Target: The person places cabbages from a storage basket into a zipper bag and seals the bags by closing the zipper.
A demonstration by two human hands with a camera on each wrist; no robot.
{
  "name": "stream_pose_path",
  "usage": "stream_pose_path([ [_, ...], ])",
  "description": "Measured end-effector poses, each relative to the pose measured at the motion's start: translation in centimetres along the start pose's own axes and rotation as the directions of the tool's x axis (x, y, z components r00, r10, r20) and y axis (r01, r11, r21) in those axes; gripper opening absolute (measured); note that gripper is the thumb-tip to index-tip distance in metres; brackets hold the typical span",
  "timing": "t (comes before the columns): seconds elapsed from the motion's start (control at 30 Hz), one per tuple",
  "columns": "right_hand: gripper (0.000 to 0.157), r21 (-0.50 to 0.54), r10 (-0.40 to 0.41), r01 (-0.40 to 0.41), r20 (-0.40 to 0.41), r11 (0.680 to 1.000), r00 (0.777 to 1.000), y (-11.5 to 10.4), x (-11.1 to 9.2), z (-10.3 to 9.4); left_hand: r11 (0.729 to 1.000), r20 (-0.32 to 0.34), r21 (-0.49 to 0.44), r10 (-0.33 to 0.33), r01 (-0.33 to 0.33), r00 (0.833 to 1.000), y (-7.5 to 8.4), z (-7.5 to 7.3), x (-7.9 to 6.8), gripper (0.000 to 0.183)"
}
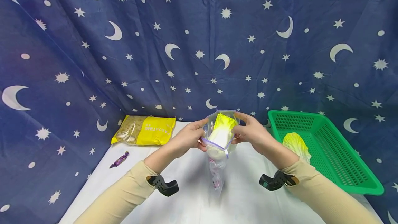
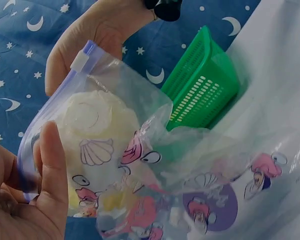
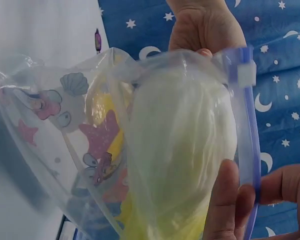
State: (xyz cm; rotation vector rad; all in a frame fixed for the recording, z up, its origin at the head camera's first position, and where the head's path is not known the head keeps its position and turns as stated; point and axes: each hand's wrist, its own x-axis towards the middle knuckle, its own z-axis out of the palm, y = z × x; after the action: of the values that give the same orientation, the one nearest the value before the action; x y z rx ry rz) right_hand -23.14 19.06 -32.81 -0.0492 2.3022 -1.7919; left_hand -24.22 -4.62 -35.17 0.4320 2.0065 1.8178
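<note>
A clear zip bag (image 1: 217, 174) with a purple slider edge and printed shells and starfish hangs over the table between both hands. Inside its mouth sits a yellow-white napa cabbage piece (image 1: 222, 127), its pale base pressed against the film in the left wrist view. My left hand (image 1: 189, 136) pinches the bag's rim on the left, thumb and fingers on either side of it. On the opposite side my right hand (image 1: 253, 130) pinches the rim too. In the right wrist view the cabbage (image 3: 182, 145) shows whitish through the plastic, and the white slider (image 3: 247, 75) sits at one end of the zip.
A green plastic basket (image 1: 351, 148) stands at the right with another cabbage leaf (image 1: 296, 144) in it, beside my right forearm. Back left lies a yellow pasta packet (image 1: 158, 130), and in front of it a purple-wrapped candy (image 1: 119, 160). A starry blue curtain (image 1: 199, 44) hangs behind.
</note>
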Motion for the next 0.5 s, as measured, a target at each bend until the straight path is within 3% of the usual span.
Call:
stream_pose_path([
  [0.27, 0.099, 0.008, -0.030, 0.030, 0.010, 1.000, 1.000, 1.1, 0.0, 0.7, 0.994, -0.033, -0.077, 0.078, -0.080, 0.996, -0.6, 0.4, 0.2, 0.068],
  [0.5, 0.096, 0.208, 0.040, -0.048, 0.040, 0.977, 0.998, 2.4, -0.2, 1.3, 0.981, -0.070, -0.125, 0.140, -0.148, 0.988, -1.1, 0.5, 0.4, 0.067],
])
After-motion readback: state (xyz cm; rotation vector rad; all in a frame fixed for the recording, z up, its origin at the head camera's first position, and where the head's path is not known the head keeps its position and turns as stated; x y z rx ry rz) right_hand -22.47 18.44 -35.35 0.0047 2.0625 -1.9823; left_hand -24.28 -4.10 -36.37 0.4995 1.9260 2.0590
